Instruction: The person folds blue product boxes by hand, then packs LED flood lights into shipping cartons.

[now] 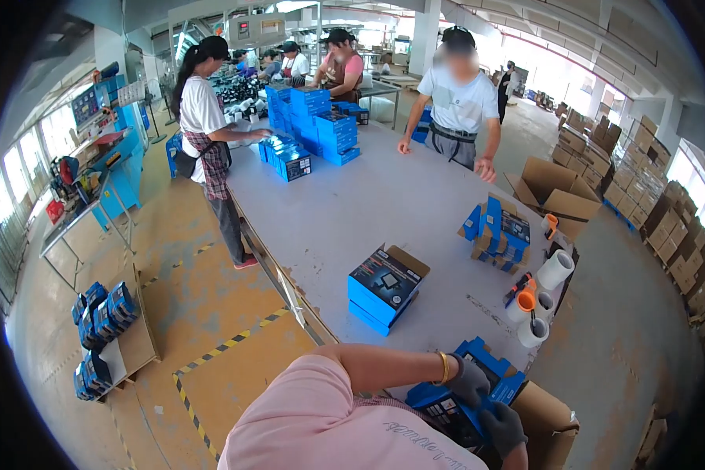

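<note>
Working at a long pale table point(313, 219) across the middle of the frame. Beside an open brown carton point(552, 423) at lower right, handling blue boxes point(486, 357) at the bottom edge, right of centre. Touching them with the gloved left hand point(470, 382) above and the gloved right hand point(503, 427) just below. Cannot tell, with fingers point(471, 398) partly hidden, whether pinching or merely resting. Wearing a yellow bracelet point(444, 368).

At the table's point(305, 215) near end, boxes point(491, 361) are grouped beside a carton point(547, 413). Along the right edge, rolls point(554, 271) are lined up, a box cluster point(489, 227) placed beyond them. Two boxes point(382, 283) are stacked nearer the left edge, box piles point(321, 133) toward the far end.
</note>
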A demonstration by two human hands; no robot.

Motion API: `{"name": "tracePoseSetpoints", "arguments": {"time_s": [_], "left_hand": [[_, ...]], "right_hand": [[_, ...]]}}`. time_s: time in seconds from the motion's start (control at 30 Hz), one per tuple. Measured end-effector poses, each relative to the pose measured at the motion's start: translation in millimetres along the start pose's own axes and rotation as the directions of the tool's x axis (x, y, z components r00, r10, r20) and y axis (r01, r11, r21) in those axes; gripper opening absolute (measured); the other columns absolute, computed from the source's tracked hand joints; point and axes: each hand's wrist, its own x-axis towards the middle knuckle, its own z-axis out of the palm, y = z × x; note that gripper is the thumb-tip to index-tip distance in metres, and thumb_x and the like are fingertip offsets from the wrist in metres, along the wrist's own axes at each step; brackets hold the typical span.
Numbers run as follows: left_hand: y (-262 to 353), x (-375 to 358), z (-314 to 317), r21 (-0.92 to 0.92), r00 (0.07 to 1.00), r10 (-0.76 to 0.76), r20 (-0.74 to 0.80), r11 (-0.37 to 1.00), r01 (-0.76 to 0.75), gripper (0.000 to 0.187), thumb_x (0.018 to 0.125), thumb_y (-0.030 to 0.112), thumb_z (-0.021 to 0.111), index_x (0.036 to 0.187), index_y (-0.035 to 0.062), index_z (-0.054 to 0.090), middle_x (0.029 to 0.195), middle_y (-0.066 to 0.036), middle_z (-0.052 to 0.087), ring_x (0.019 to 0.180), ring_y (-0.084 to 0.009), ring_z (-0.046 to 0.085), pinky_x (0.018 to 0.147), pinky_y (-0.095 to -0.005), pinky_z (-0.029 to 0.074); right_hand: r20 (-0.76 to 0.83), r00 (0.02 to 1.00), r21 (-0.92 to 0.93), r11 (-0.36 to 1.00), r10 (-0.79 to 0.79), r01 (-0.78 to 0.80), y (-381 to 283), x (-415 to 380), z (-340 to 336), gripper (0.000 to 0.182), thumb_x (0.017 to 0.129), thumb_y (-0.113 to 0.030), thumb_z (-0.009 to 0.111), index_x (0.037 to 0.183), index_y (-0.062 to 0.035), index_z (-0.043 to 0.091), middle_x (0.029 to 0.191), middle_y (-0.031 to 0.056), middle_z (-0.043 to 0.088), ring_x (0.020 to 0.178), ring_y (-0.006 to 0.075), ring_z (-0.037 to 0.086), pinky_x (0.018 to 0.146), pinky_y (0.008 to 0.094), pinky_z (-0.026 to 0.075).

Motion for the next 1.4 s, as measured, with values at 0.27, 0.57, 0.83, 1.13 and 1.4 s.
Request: {"name": "tracePoseSetpoints", "arguments": {"time_s": [0.27, 0.57, 0.83, 1.13, 1.4], "left_hand": [[-19, -65, 11, -0.828, 0.978, -0.205, 0.046, 0.539, 0.152, 0.068, 0.093, 0.059, 0.04, 0.144, 0.0141, 0.034, 0.142, -0.013, 0.04, 0.128, -0.0307, 0.041, 0.106, -0.0522, 0.032], [-59, -134, 9, -0.836, 0.873, -0.164, -0.459, 0.411, -0.362, 0.068, 0.093, 0.032, 0.054, 0.148, 0.0087, 0.021, 0.147, -0.011, 0.031, 0.131, -0.0184, 0.035, 0.105, -0.033, 0.036], [-92, -251, -99, -0.614, 0.601, -0.277, -0.75, 0.628, -0.478, 0.071, 0.087, 0.012, 0.05, 0.149, 0.0037, 0.017, 0.145, -0.011, 0.033, 0.127, -0.0196, 0.039, 0.106, -0.0299, 0.031], [-174, -273, -89, -0.627, 0.549, -0.42, -0.722, 0.733, -0.264, 0.067, 0.093, 0.031, 0.055, 0.146, 0.0024, 0.026, 0.135, -0.012, 0.048, 0.119, -0.0178, 0.047, 0.102, -0.0295, 0.036], [-119, -263, -85, -0.241, 0.072, -0.241, -0.968, 0.97, 0.0, 0.035, 0.092, 0.021, 0.056, 0.122, 0.0027, 0.057, 0.113, -0.008, 0.059, 0.103, -0.0146, 0.054, 0.088, -0.0283, 0.044]], "right_hand": [[0.054, 0.998, 0.454, 0.89, 0.027, -0.049, -22, -38, 4, 0.045, 0.091, -0.019, 0.056, 0.129, -0.0007, 0.041, 0.116, 0.0155, 0.056, 0.105, 0.0269, 0.059, 0.087, 0.0366, 0.051], [-0.082, 0.996, 0.626, 0.779, 0.021, 0.035, -100, -7, 18, 0.055, 0.088, -0.024, 0.058, 0.136, -0.0047, 0.041, 0.137, 0.0132, 0.04, 0.125, 0.0254, 0.043, 0.107, 0.0374, 0.028], [-0.064, 0.997, 0.846, 0.526, -0.05, 0.081, -196, 144, 69, 0.075, 0.089, -0.02, 0.061, 0.148, -0.0068, 0.016, 0.138, 0.0137, 0.041, 0.117, 0.0226, 0.05, 0.091, 0.0324, 0.045], [0.049, 0.998, 0.45, 0.893, -0.05, 0.023, -204, 195, 109, 0.075, 0.082, -0.031, 0.069, 0.142, -0.0058, 0.032, 0.128, 0.0214, 0.049, 0.11, 0.0272, 0.055, 0.091, 0.0353, 0.045], [-0.31, 0.931, 0.24, 0.931, -0.194, 0.274, -137, 187, 103, 0.055, 0.085, -0.029, 0.064, 0.132, -0.0061, 0.047, 0.121, 0.0193, 0.053, 0.111, 0.031, 0.053, 0.091, 0.0385, 0.046]]}}
